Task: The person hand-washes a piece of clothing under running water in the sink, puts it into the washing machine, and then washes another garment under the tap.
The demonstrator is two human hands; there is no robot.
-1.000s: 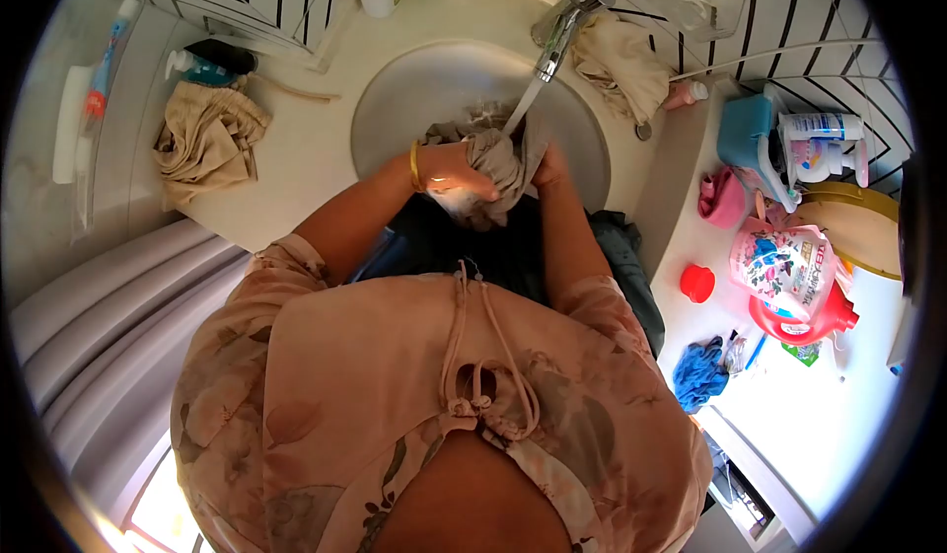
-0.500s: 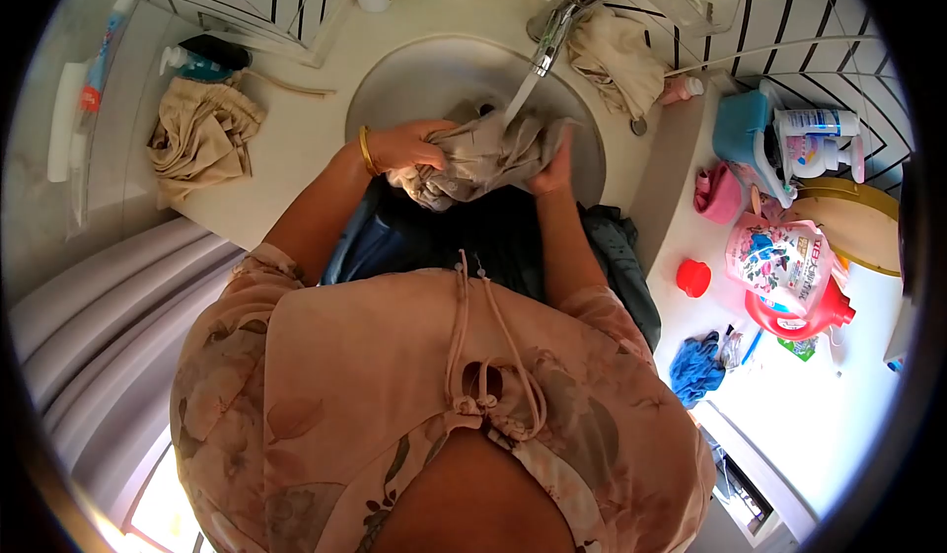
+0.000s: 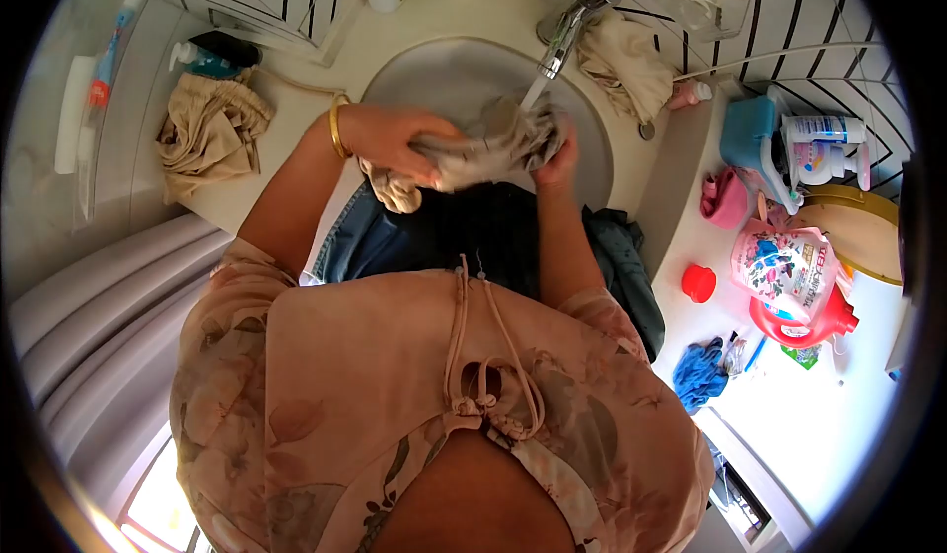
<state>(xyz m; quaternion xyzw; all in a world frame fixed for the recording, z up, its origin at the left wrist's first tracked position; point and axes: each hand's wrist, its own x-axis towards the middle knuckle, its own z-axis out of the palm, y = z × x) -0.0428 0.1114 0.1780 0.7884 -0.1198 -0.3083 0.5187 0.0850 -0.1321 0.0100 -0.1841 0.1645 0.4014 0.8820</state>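
A wet beige-grey garment (image 3: 483,153) is stretched between my two hands over the sink (image 3: 404,72). My left hand (image 3: 400,142), with a gold bangle on its wrist, grips the garment's left part, and a bunched end hangs below it at the sink's near edge. My right hand (image 3: 557,158) is closed round the other end. Water from the chrome faucet (image 3: 562,40) runs onto the cloth near my right hand. Motion blurs part of the cloth, and its exact kind is unclear. Dark clothes (image 3: 483,227) lie at the near side of the sink.
Folded beige clothing (image 3: 212,129) lies on the left counter, and another beige cloth (image 3: 621,65) sits behind the faucet. On the right are a red cap (image 3: 698,283), a pink detergent pouch (image 3: 784,262), a red bottle (image 3: 804,324) and a blue cloth (image 3: 700,373).
My left hand has moved left and turned over the garment, pulling its left end toward the near edge. My right hand keeps its hold. The view has shifted slightly.
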